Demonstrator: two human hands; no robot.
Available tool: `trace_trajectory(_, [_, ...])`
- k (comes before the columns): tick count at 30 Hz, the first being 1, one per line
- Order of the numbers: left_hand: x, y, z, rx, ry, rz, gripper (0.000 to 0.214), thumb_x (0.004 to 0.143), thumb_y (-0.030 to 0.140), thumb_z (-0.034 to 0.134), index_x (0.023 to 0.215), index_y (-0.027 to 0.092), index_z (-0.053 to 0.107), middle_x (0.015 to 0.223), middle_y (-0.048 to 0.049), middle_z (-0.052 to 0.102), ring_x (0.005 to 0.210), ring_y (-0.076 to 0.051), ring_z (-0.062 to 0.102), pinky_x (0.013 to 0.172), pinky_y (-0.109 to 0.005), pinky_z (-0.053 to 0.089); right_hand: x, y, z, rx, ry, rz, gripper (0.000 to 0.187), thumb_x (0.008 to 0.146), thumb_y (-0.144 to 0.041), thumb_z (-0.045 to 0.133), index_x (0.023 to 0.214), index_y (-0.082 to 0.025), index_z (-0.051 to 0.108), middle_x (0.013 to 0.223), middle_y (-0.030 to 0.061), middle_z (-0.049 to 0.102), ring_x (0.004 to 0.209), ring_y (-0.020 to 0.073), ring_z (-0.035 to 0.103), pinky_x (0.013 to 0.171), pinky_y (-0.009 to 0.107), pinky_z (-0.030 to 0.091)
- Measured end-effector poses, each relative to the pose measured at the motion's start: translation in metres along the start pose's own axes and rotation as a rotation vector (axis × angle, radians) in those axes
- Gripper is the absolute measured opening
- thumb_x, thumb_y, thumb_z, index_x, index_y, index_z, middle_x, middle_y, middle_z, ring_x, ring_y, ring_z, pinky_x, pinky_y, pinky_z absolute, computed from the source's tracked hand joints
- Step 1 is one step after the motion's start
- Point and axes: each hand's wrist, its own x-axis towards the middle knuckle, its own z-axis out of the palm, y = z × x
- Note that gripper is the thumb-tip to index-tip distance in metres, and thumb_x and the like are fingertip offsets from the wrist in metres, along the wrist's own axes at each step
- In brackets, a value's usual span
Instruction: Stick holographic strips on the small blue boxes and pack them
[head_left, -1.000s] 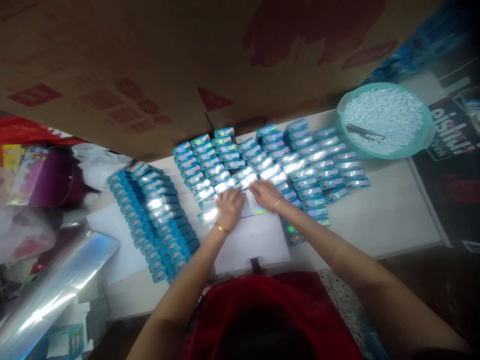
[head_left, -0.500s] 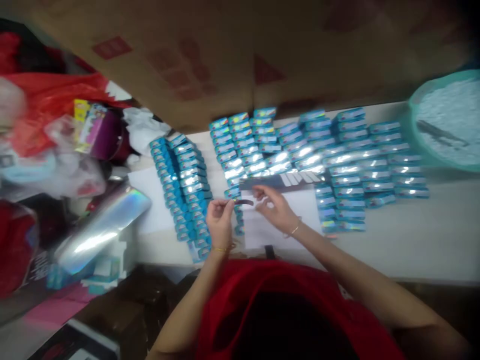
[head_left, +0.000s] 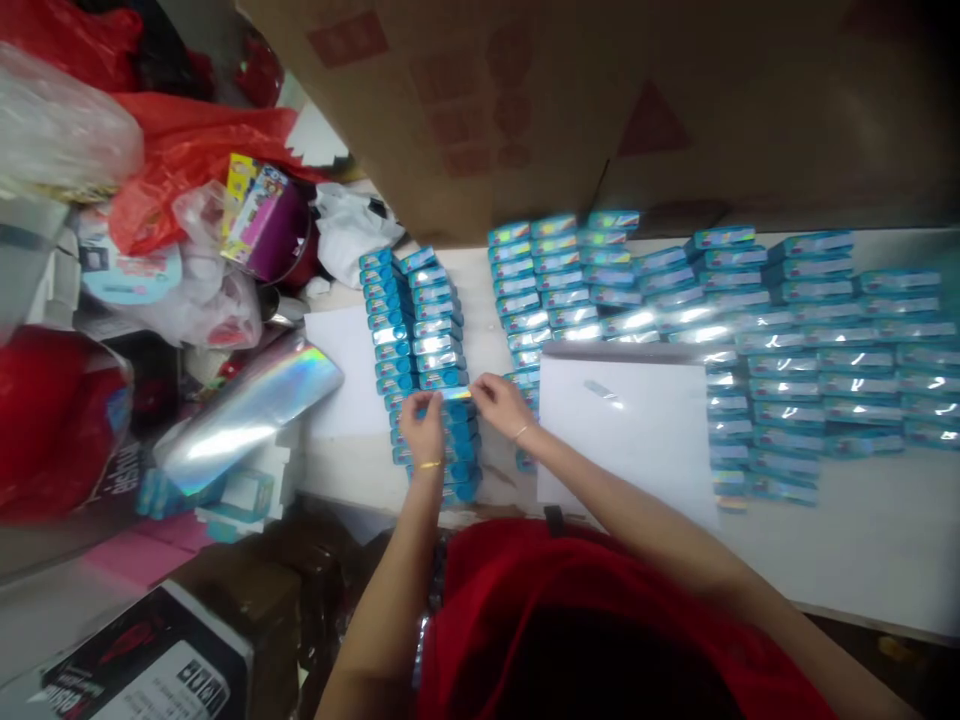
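A narrow shiny strip (head_left: pixel 456 393) with a rainbow sheen is stretched between my two hands. My left hand (head_left: pixel 424 425) pinches its left end between thumb and finger. At the other end, the fingers of my right hand (head_left: pixel 501 402) are closed on it. Both hands are over the left block of small blue boxes (head_left: pixel 439 340), which lie in two tight columns; whether the strip touches a box I cannot tell. To the right, a white sheet (head_left: pixel 630 440) carries a small glossy piece (head_left: pixel 598 388), and part of it passes under my right forearm.
More blue boxes (head_left: pixel 787 385) fill the table's middle and right in rows. A large cardboard carton (head_left: pixel 555 110) walls off the back. Leftward lie a silvery rainbow film (head_left: pixel 251 420), plastic bags (head_left: pixel 345 230) and a purple container (head_left: pixel 281 230). A black printed box (head_left: pixel 150 660) stands low left.
My view has swung left. Both hands have moved from the white sheet to the left box columns, and my right fingers, apart before, have closed on the strip's free end.
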Motion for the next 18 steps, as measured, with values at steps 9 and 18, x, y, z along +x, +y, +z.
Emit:
trace_trajectory(9, [0.043, -0.027, 0.014, 0.378, 0.048, 0.092, 0.013, 0.078, 0.031, 0.059, 0.073, 0.02, 0.063, 0.091, -0.004, 0.061, 0.096, -0.02, 0.055, 0.092, -0.039, 0.043, 0.048, 0.015, 0.031, -0.469, -0.118, 0.015, 0.022, 0.092, -0.019, 0.04, 0.086, -0.016, 0.061, 0.091, 0.0114, 0.065, 0.084, 0.0219, 0.058, 0.075, 0.03, 0.041])
trace_trajectory(18, [0.046, -0.03, 0.022, 0.529, 0.01, 0.037, 0.014, 0.078, 0.033, 0.06, 0.075, 0.02, 0.064, 0.102, -0.0078, 0.057, 0.104, -0.029, 0.051, 0.091, -0.05, 0.037, 0.054, 0.019, 0.041, -0.537, -0.152, 0.1, 0.024, 0.093, -0.019, 0.038, 0.095, -0.015, 0.061, 0.097, 0.0149, 0.066, 0.089, 0.0254, 0.061, 0.075, 0.032, 0.043])
